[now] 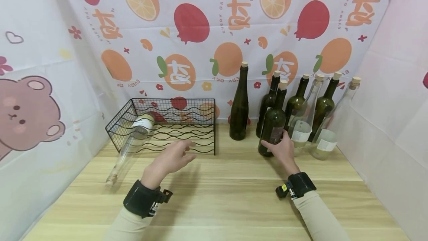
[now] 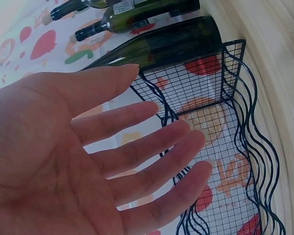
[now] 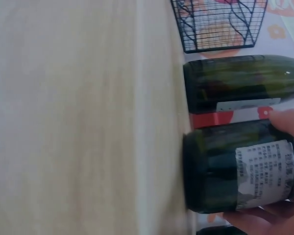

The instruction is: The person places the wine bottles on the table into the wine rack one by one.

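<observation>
A pale wood-grain table [image 1: 214, 196] bears a black wire rack [image 1: 187, 103] with wavy rails and, to its right, a cluster of green and clear glass bottles [image 1: 301, 135]. At its front left, upright, is a dark green, round-shouldered glass bottle [image 1: 275, 117], probably hefty, rigid, slick and breakable, best held round its straight body. The right hand [image 1: 283, 150] grips there; the left hand [image 1: 170, 159], fingers spread, holds nothing. Smaller are its matte paper label [image 3: 264, 169] and pale, grainy cork [image 1: 283, 84].
</observation>
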`<state>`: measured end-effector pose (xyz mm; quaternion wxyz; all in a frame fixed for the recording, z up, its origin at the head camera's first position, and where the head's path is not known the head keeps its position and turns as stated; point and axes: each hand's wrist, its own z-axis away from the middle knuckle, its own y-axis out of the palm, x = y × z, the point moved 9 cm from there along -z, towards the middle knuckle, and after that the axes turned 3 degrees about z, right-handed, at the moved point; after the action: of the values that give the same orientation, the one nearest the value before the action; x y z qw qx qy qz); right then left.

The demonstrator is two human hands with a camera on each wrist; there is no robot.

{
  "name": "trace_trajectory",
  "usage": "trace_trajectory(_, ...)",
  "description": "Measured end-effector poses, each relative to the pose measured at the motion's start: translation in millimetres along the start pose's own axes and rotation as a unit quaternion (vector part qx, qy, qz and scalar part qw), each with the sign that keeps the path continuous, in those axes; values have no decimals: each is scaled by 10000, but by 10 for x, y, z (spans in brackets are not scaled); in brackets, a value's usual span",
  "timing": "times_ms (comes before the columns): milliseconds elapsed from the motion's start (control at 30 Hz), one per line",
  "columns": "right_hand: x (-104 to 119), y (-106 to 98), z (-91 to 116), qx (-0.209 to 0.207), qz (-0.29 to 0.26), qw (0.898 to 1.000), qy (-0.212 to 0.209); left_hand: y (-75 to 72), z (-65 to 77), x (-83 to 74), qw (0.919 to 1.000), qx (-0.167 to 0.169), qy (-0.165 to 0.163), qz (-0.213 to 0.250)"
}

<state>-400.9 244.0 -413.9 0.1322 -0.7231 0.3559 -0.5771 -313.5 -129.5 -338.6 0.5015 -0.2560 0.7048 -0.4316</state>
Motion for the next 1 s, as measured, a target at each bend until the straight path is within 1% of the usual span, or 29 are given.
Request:
trace_trajectory(100,29,-32,9,58,36,9999,-89,-4,9,-6,10000,4,-2,21)
trace_trajectory(200,101,-64,17,180,141,9994,-265,-15,18,-11,10000,-3,9,51)
trace_trajectory(433,467,-197,56,323,250,9948,-932,-49,40,-48,10000,-11,40,64)
trace_trajectory(600,663,-220,137,667,321,9891,-1274,-60,49,-72,10000,1,26,86)
trace_trajectory(733,797,-215,214,955,223,9824,-1590,-54,51,-65,9999,29,9,128)
trace_trajectory(800,869,-219,252,1046,194,9777,-1812,-54,51,-62,9999,32,14,150)
trace_trajectory(900,980,-241,309,1114,250,9688,-2201,-60,50,-64,9998,14,56,171)
trace_trajectory(1000,1079,-262,362,1175,446,9581,-2573,-65,51,-72,9997,17,100,212)
